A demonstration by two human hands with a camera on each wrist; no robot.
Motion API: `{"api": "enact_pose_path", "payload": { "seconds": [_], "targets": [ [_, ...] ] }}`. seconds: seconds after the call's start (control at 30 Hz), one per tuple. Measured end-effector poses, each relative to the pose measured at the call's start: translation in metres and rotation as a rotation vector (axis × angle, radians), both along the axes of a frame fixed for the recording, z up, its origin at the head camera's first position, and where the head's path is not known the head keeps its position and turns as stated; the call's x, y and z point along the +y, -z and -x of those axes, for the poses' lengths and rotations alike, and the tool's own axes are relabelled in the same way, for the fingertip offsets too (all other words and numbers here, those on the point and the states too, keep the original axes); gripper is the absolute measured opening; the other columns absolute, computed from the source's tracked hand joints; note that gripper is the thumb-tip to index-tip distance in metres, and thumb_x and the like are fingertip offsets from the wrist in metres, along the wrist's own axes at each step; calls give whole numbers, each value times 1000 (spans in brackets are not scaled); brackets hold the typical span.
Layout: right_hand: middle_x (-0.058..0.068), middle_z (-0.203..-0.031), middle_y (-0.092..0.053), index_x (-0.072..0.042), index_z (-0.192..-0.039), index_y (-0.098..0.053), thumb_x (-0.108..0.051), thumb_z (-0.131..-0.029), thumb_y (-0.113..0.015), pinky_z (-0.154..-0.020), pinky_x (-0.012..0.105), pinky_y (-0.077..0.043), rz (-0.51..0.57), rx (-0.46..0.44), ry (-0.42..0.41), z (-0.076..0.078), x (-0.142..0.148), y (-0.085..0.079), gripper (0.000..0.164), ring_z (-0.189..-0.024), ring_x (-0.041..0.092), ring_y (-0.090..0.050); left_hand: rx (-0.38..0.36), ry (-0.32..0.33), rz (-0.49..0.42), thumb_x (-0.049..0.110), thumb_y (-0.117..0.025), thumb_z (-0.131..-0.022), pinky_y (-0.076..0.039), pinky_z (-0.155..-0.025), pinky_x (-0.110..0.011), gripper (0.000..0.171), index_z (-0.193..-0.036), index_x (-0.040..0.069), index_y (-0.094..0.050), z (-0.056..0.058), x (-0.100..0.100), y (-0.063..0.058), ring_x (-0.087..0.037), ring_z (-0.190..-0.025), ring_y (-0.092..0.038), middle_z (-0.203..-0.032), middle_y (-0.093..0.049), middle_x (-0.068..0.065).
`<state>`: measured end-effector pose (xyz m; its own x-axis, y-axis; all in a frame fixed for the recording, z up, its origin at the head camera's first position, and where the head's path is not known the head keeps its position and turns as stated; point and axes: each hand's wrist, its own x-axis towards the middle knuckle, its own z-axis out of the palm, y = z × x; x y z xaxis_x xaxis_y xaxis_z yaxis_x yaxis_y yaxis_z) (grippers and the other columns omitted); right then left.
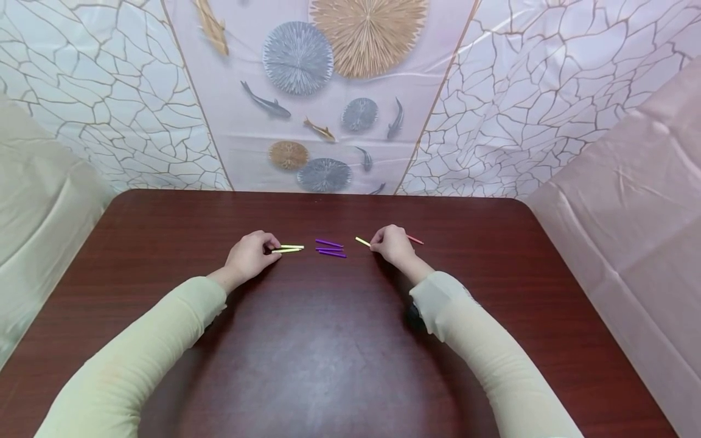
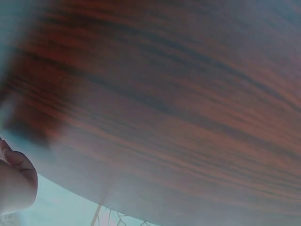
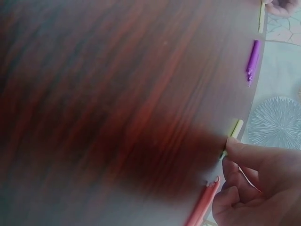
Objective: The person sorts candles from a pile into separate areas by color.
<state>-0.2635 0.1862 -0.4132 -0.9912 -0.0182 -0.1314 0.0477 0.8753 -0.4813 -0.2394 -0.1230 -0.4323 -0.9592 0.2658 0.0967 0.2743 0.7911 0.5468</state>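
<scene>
My left hand (image 1: pixel 247 255) curves thumb and fingers round the left ends of two thin yellow sticks (image 1: pixel 290 250) on the table. Between the hands, several purple sticks (image 1: pixel 331 250) lie in a loose row, with narrow tips in the right wrist view. My right hand (image 1: pixel 393 243) pinches another yellow stick (image 3: pixel 236 129) between thumb and fingers, its far part sticking out to the left. Just beyond this hand, red sticks (image 3: pixel 203 202) lie on the table, mostly covered by the hand in the head view. The left wrist view shows only part of the left hand (image 2: pixel 18 181) and none of the sticks.
The dark reddish-brown wooden table (image 1: pixel 306 365) has a far edge a short way behind the sticks. Behind it hangs a patterned cloth (image 1: pixel 350 140), and plain pale cloth (image 1: pixel 619 201) borders the right side.
</scene>
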Motion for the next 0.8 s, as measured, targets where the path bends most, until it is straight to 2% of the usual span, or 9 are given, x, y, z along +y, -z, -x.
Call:
{"api": "enact_pose_path", "payload": {
  "seconds": [0.17,0.33,0.4,0.47,0.63,0.8],
  "targets": [
    [4,-81,-70,-10,-78,-72,-14,-83,-69,-65,28,-44,4,4,-1,-2,-1,-1,7,-76,17,-60,-4,3,-26,17,-70,-80,-45,-70,-35,16,-93,9,-66,1,0,-3,-21,-81,-57,-90,-62,-6],
    [4,-79,-70,-8,-77,-72,-12,-82,-69,-67,28,-45,5,31,-32,-2,0,-1,7,-74,17,-59,52,50,-212,15,-70,-79,-44,-67,-27,17,-92,4,-66,-3,4,-11,-17,-72,-55,-83,-64,-7],
    [4,-77,-69,-7,-77,-71,-10,-83,-68,-67,27,-46,3,47,-60,-3,1,0,8,-72,16,-58,52,75,-279,12,-69,-79,-43,-64,-24,17,-91,1,-65,-5,6,-14,-15,-69,-54,-80,-64,-7],
    [4,-76,-69,-7,-77,-71,-9,-83,-66,-66,26,-46,5,62,-86,-3,1,0,8,-69,15,-58,20,81,-309,11,-68,-80,-42,-63,-22,16,-92,1,-65,-8,6,-17,-13,-68,-53,-79,-64,-7],
    [3,-72,-67,-5,-77,-71,-9,-82,-67,-64,23,-43,53,110,-123,-3,-1,-2,7,-66,13,-55,-56,61,-314,11,-69,-82,-42,-64,-20,16,-94,0,-65,-14,5,-19,-14,-70,-53,-82,-64,-9],
    [5,-71,-67,-4,-78,-71,-9,-81,-67,-62,21,-43,116,146,-200,-3,-15,-10,7,-65,12,-54,-61,51,-305,11,-69,-82,-41,-63,-19,17,-94,0,-65,-22,1,-19,-13,-70,-52,-82,-64,-9]
  ]
}}
